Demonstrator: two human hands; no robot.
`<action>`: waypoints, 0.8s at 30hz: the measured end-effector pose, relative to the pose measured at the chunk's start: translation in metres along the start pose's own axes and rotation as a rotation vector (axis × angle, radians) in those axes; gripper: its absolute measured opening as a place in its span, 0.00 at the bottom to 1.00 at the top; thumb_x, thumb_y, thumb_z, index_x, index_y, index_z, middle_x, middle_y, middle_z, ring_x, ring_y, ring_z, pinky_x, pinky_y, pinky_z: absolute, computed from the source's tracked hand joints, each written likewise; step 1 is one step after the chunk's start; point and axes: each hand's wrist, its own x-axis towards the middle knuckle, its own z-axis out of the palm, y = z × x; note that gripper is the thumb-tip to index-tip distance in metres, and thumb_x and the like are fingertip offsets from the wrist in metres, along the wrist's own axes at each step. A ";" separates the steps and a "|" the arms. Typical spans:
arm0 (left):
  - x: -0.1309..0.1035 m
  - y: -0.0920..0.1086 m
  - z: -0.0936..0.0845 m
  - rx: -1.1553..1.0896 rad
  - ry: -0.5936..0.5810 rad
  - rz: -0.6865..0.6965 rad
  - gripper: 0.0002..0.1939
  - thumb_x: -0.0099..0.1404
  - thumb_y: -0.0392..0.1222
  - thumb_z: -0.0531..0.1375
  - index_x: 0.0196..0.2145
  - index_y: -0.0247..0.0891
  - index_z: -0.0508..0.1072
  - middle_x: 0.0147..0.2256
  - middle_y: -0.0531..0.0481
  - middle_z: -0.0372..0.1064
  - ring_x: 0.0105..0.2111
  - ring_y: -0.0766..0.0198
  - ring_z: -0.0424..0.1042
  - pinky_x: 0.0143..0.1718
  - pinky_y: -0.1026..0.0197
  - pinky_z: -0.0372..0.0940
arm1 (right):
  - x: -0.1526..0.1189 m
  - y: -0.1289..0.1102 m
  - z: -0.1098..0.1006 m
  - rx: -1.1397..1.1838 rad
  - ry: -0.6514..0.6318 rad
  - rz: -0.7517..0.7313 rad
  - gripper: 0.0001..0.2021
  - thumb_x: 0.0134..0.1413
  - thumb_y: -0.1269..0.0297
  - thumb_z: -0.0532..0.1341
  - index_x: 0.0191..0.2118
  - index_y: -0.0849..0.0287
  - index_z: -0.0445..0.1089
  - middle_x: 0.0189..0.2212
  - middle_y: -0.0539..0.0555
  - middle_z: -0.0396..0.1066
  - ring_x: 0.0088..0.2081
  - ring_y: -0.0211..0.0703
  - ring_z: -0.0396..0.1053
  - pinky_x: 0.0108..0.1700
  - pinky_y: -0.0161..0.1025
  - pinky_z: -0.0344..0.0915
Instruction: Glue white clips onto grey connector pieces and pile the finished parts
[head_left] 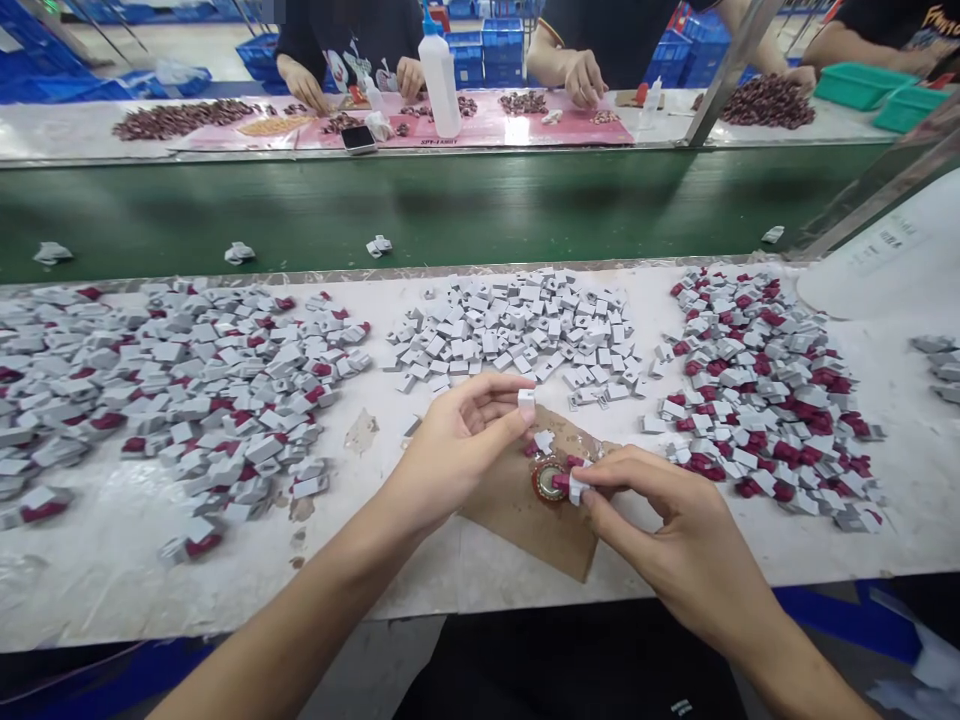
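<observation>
My left hand (469, 440) pinches a small light-grey block (526, 399) between thumb and forefinger, above the cardboard's top edge. Between the thumb and fingers of my right hand (660, 510) is a grey and maroon piece (576, 487), its maroon end pointing left over a round red-rimmed dish (549, 481). The dish rests on a brown cardboard sheet (555, 545). Another grey piece (544, 441) lies just behind the dish, with maroon bits beside it. Behind my hands is a pile of plain grey blocks (517, 325).
Grey and maroon pieces are heaped at left (262, 390) and right (772, 400). A green conveyor belt (465, 205) carrying small grey clusters crosses behind. People work beyond it, near a white bottle (441, 85). A metal post (731, 75) rises at right.
</observation>
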 end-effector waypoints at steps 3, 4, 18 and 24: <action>0.002 0.000 0.001 -0.016 0.004 0.000 0.14 0.70 0.46 0.76 0.47 0.38 0.81 0.37 0.49 0.82 0.37 0.59 0.81 0.46 0.54 0.78 | 0.000 -0.001 -0.002 0.040 0.013 0.019 0.06 0.70 0.65 0.70 0.44 0.48 0.87 0.41 0.53 0.86 0.44 0.49 0.84 0.42 0.39 0.79; 0.002 0.001 0.002 -0.017 0.000 -0.006 0.14 0.70 0.46 0.76 0.47 0.38 0.81 0.37 0.49 0.82 0.36 0.59 0.81 0.46 0.54 0.78 | 0.000 0.000 -0.004 0.064 0.025 0.026 0.06 0.69 0.65 0.71 0.44 0.48 0.87 0.41 0.53 0.86 0.43 0.48 0.84 0.42 0.39 0.80; 0.004 0.014 0.035 -0.198 -0.219 -0.026 0.15 0.71 0.46 0.76 0.50 0.37 0.82 0.48 0.42 0.88 0.49 0.50 0.88 0.54 0.51 0.82 | 0.031 0.005 -0.013 0.754 0.236 0.273 0.07 0.57 0.58 0.81 0.40 0.49 0.90 0.42 0.53 0.90 0.45 0.53 0.87 0.55 0.52 0.85; 0.005 0.016 0.034 -0.103 -0.212 -0.042 0.16 0.71 0.47 0.76 0.52 0.38 0.84 0.49 0.42 0.87 0.48 0.48 0.88 0.53 0.49 0.83 | 0.030 0.009 -0.017 0.672 0.236 0.260 0.09 0.56 0.55 0.82 0.40 0.48 0.90 0.43 0.54 0.90 0.47 0.54 0.87 0.56 0.51 0.84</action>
